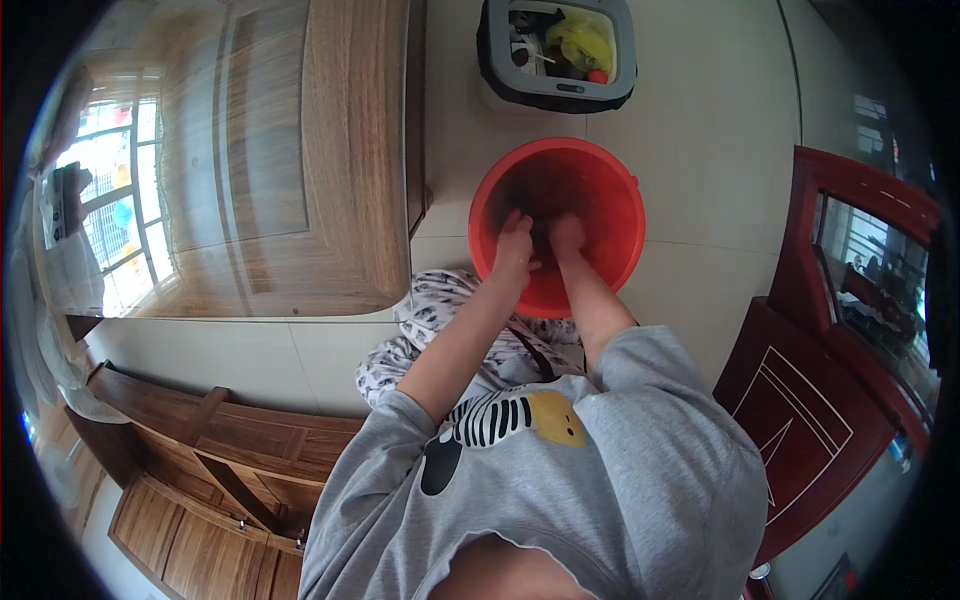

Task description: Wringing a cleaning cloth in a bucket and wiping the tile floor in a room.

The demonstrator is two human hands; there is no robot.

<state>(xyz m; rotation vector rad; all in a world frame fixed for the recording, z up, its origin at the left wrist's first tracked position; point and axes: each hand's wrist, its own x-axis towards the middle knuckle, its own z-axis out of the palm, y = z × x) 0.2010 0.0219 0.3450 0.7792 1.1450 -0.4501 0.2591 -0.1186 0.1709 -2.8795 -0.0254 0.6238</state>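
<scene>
Both my hands reach down into a red plastic bucket [626, 262] that stands on the floor in front of me. Inside it lies a dark mass [541, 238], too shadowed for me to name. My left hand [514, 245] is at the left of this mass, its fingers bent over it and the thumb toward the middle. Close beside it on the right, my right hand [567, 236] is closed like a fist against the same dark stuff. What the fingers grip is hidden in the shade of the bucket.
Beyond the bucket stands a grey-rimmed bin [628, 50] with rubbish and a yellow bag inside. A glossy wooden table [350, 170] fills the left. Lower left is a wooden bench [270, 432]; at right, dark red furniture [812, 400]. Pale tiles [705, 190] cover the floor.
</scene>
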